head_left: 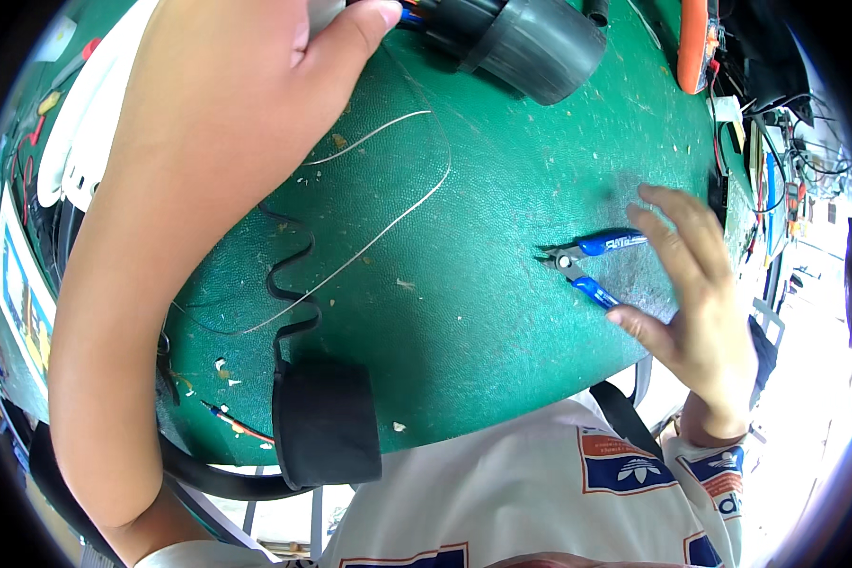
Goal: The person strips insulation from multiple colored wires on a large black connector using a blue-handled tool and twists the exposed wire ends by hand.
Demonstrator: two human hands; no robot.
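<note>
My left hand reaches to the far edge of the view, its thumb pressed at a bundle of coloured wires. Most of its fingers are cut off by the frame or hidden. The wires run into a black cylindrical housing lying on its side. On the right, my right hand has its fingers spread around the blue-handled flush cutters. The cutters rest on the green mat with jaws and handles apart. Thumb and forefinger are close to the handle ends, and I cannot tell whether they touch.
The green mat carries thin pale wire, a wavy black strip and small scraps. A black cylinder sits at the near edge beside a thick cable. An orange tool lies far right.
</note>
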